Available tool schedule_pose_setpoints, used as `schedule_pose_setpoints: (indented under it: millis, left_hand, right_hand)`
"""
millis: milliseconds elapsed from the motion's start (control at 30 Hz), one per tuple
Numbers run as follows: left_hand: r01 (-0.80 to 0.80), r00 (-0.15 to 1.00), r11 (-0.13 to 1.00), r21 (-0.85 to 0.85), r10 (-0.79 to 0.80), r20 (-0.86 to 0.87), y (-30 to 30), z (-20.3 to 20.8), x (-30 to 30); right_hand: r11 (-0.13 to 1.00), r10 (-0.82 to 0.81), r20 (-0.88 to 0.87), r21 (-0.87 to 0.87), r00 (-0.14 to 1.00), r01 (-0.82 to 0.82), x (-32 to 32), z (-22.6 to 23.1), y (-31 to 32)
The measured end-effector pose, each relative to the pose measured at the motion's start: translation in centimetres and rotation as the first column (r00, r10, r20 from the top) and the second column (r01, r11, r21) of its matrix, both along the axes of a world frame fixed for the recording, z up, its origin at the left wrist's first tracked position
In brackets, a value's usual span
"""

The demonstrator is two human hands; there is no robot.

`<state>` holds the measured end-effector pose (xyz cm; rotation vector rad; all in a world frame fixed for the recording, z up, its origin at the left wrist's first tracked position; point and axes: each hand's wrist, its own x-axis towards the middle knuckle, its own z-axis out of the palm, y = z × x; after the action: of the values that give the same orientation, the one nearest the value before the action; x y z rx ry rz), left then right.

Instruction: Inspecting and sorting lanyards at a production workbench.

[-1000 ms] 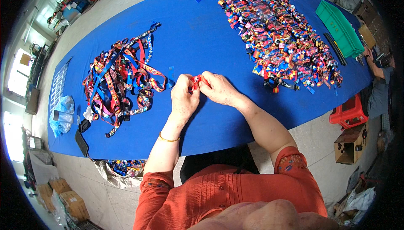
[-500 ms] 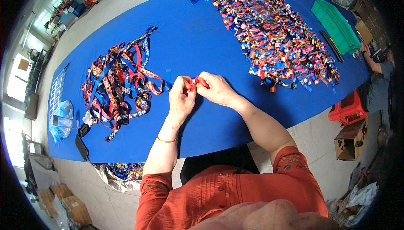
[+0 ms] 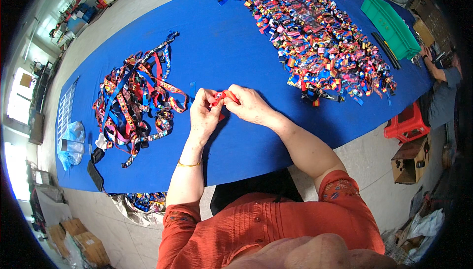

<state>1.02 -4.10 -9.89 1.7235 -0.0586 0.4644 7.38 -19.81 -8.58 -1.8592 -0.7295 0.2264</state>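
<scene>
Both hands meet over the blue-covered table (image 3: pixel 256 156), closed on a small red printed strap (image 3: pixel 219 96). My left hand (image 3: pixel 205 110) pinches its left side, and a red end shows below the fingers. My right hand (image 3: pixel 250 106) grips the other side with thumb and fingers. Whether the strap is folded, rolled or knotted is hidden by the fingertips. Left of my hands lies a tangled heap of long printed straps (image 3: pixel 129 106). A short blue strip (image 3: pixel 192 90) lies between that heap and my left hand.
A broad band of small bundled colourful straps (image 3: pixel 320 37) covers the table's far right. Beyond it are dark rods (image 3: pixel 386 50) and a green crate (image 3: pixel 391 27). A phone-like black slab (image 3: pixel 95 175) and plastic bags (image 3: pixel 73 143) lie left. Another person (image 3: pixel 443 92) is at right by a red stool (image 3: pixel 408 125).
My hands have shifted slightly left with the red strap between them, and a red end now shows below my left fingers. The whole view has shifted a little.
</scene>
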Motion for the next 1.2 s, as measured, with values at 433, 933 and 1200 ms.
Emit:
schedule_pose_setpoints:
  millis: [433, 933, 1200]
  left_hand:
    - [-0.234, 0.965, 0.847, 0.477, 0.143, 0.219, -0.9, 0.9, -0.5]
    - [-0.214, 0.955, 0.846, 0.489, 0.076, 0.286, -0.3, 1.4, -0.6]
    - [-0.214, 0.965, 0.873, 0.438, 0.118, 0.235, -0.7, 1.2, -0.6]
  right_hand:
    - [0.998, 0.046, -0.057, -0.044, 0.997, -0.049, 0.1, 0.1, 0.1]
    - [0.970, 0.208, -0.304, 0.186, 0.930, -0.156, 0.2, 0.9, -0.4]
    - [0.976, 0.203, -0.309, 0.143, 0.929, -0.165, 0.2, 0.5, -0.3]
